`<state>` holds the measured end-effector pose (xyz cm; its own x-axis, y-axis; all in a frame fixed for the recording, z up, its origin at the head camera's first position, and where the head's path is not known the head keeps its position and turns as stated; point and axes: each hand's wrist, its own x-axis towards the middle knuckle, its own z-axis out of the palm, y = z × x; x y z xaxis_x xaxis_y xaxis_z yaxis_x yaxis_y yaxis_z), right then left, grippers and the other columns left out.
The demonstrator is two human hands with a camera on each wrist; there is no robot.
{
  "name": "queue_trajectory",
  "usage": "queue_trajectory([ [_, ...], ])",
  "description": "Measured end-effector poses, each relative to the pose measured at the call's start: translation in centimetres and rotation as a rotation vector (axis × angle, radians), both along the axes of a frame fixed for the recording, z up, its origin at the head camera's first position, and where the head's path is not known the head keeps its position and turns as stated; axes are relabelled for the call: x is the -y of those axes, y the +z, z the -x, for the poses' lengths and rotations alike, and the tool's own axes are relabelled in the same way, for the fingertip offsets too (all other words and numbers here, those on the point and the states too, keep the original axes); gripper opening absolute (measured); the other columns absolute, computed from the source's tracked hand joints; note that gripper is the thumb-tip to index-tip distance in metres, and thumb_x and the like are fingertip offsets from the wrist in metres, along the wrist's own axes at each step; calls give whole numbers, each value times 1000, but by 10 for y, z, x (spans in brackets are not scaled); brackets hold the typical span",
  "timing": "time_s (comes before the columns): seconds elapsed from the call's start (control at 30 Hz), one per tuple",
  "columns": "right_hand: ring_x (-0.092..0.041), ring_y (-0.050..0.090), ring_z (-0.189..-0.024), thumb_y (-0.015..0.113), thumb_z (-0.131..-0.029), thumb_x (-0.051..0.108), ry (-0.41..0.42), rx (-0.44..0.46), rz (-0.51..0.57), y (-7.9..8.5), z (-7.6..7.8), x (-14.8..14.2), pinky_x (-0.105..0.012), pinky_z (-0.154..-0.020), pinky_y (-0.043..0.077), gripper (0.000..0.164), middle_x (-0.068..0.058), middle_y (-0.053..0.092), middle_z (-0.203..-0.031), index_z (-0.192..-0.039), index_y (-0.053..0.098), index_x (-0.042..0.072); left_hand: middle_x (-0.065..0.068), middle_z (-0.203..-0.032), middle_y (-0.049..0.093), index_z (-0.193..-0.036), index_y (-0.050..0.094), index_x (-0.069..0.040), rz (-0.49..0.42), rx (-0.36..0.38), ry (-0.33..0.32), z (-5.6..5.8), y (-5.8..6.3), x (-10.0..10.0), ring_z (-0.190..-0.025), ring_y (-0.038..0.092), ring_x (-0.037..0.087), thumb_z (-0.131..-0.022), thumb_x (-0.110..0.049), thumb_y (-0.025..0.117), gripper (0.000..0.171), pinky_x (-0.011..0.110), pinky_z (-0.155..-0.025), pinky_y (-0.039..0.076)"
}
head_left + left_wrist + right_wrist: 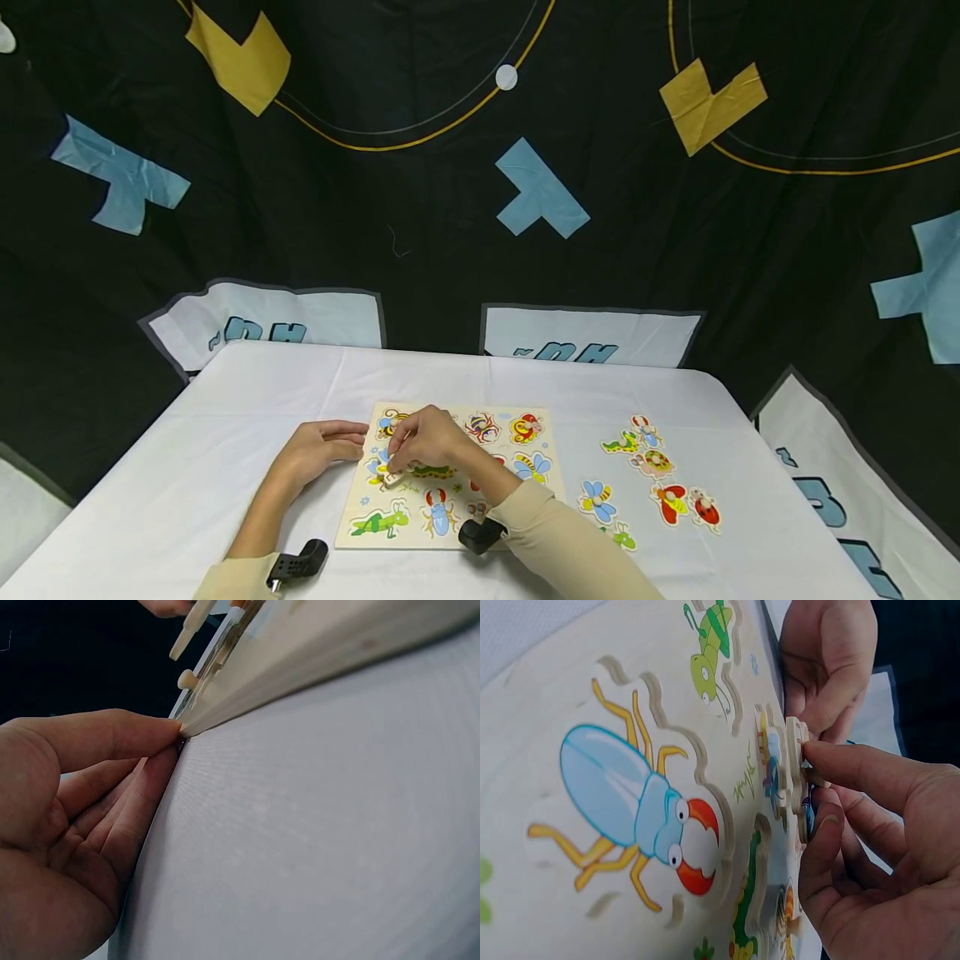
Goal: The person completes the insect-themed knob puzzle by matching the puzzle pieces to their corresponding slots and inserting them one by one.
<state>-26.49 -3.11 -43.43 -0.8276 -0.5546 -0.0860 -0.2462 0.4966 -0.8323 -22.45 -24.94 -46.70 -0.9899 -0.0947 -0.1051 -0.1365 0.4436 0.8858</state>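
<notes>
A wooden insect puzzle board [414,535] lies on the white table, with recesses showing printed insects. My right hand [429,437] is over its left part and pinches a wooden puzzle piece [804,784] between thumb and fingers. Seen edge-on, that piece shows some blue and is close over the blue-winged insect's recess [771,754]; its full picture is hidden. My left hand [318,450] rests on the table at the board's left edge, fingers nearly straight. In the left wrist view, the left hand's fingertips [169,733] touch the board edge [247,709].
Right of the board lie several loose pieces, among them a caterpillar [621,443], a beetle [647,432], a ladybird [705,510], a blue-winged insect [597,502] and a grasshopper [622,537]. A black cloth [435,233] hangs behind the table [285,383].
</notes>
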Motion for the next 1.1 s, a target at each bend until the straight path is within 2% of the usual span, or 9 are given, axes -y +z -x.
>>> queue_trajectory([
  [0.3, -5, 51, -52, 89, -72, 10, 2, -15, -18, -3, 0, 6, -19, -50, 38, 14, 10, 64, -57, -73, 77, 16, 7, -107, 78, -125, 72, -6, 21, -2, 2, 0, 1, 0, -96, 69, 8, -79, -14, 81, 47, 27, -89, 45],
  [0.47, -5, 54, -53, 89, -71, 8, 0, -16, 3, -6, 0, 10, -19, -51, 39, 13, 8, 66, -58, -75, 78, 12, 6, -106, 79, -125, 72, -5, 20, -7, -7, 1, 1, 1, -97, 68, 8, -79, -13, 81, 47, 25, -88, 45],
  [0.73, -3, 54, -59, 90, -70, 10, -7, -45, -59, -10, -3, 13, -18, -58, 41, 16, 9, 66, -60, -73, 76, 16, 5, -108, 78, -125, 73, -8, 43, -14, -13, 1, 0, 1, -103, 64, 9, -79, -17, 81, 47, 27, -91, 44],
  [0.93, -3, 53, -60, 91, -70, 11, -4, -49, -63, -10, -4, 14, -19, -58, 40, 16, 10, 65, -59, -72, 76, 18, 5, -109, 78, -124, 73, -8, 44, -17, -14, 0, 0, 1, -107, 64, 11, -80, -16, 81, 46, 26, -90, 44],
  [1.1, -2, 54, -59, 91, -69, 11, -3, -55, -60, -12, -4, 14, -18, -59, 40, 16, 11, 66, -59, -73, 77, 18, 6, -107, 79, -125, 72, -6, 36, -12, -16, 0, 1, 1, -103, 66, 10, -80, -14, 80, 46, 27, -89, 44],
])
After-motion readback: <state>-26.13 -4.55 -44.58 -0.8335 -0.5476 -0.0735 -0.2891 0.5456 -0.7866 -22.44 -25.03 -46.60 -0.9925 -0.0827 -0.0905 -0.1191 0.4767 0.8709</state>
